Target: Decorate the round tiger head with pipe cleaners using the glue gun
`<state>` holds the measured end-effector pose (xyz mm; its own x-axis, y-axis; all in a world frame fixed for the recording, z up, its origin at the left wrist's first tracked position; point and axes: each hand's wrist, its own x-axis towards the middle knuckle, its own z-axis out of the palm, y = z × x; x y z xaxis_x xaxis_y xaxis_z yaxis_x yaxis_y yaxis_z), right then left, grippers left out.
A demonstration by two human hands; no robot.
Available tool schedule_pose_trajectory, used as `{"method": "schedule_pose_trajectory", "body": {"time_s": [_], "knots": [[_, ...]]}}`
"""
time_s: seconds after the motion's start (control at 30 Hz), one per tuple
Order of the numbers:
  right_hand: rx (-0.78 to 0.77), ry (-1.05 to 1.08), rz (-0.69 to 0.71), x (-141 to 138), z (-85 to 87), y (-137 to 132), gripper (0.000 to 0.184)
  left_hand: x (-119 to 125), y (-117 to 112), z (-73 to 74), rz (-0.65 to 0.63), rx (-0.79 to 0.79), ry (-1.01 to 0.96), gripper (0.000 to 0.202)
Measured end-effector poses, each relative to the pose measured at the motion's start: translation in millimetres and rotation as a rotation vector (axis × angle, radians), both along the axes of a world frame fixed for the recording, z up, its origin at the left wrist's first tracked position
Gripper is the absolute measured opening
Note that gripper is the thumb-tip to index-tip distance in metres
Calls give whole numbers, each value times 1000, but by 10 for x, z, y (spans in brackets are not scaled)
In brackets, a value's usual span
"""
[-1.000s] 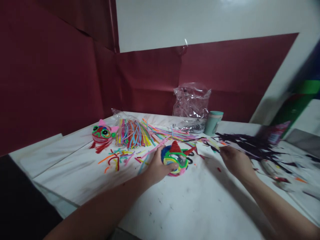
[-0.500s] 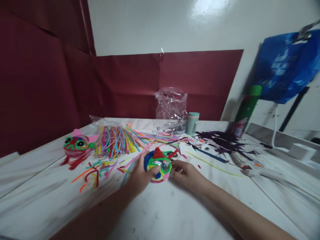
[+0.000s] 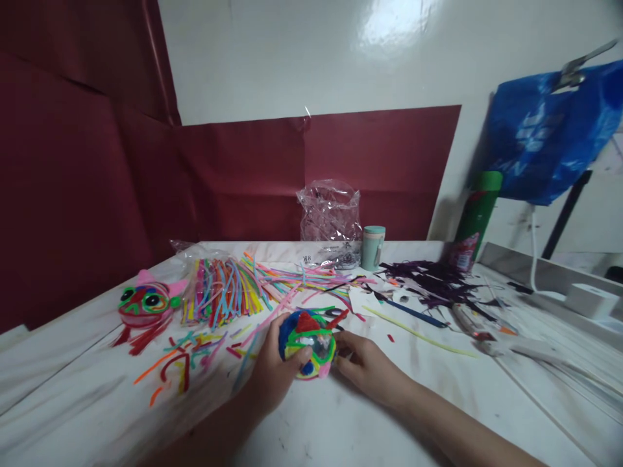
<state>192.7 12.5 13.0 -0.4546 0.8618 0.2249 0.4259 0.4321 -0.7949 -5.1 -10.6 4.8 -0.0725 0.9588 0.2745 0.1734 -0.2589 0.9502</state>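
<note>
A round craft head (image 3: pixel 307 344) covered in blue, green, yellow and red fuzzy pipe cleaners sits low over the tabletop. A clear, shiny patch shows on its front, and a red triangular ear stands on top. My left hand (image 3: pixel 280 363) is wrapped round its left side, thumb across the front. At the right edge my right hand (image 3: pixel 363 363) has its fingers curled in and touching the head; whatever is between the fingertips is hidden. Beside the ear a short red piece (image 3: pixel 338 319) sticks out at a slant.
On the left stands a pink-and-red craft head (image 3: pixel 146 305). Cut pipe cleaner bits (image 3: pixel 187 357), a bagged bundle of pipe cleaners (image 3: pixel 224 292), a teal cup (image 3: pixel 373 248), purple strips (image 3: pixel 433 279), a green can (image 3: pixel 479 214) and a white glue gun (image 3: pixel 525 350) surround the work area.
The whole view has shifted, so the scene sits slightly lower in the picture. Both hands keep nearly the same hold and place at the craft head.
</note>
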Motion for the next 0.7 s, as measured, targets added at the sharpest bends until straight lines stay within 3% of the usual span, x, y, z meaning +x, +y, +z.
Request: {"method": "schedule_pose_trajectory", "body": {"time_s": [0.27, 0.37, 0.5, 0.7], "knots": [[-116, 189, 82, 35, -94, 70, 26, 12, -13, 21, -3, -36, -26, 65], [-155, 239, 161, 45, -126, 63, 43, 4, -13, 7, 25, -25, -40, 65], [-228, 331, 171, -20, -211, 22, 86, 24, -15, -32, 30, -4, -76, 65], [-293, 445, 117, -98, -324, -8, 87, 58, -21, -63, -61, -31, -117, 68]]}}
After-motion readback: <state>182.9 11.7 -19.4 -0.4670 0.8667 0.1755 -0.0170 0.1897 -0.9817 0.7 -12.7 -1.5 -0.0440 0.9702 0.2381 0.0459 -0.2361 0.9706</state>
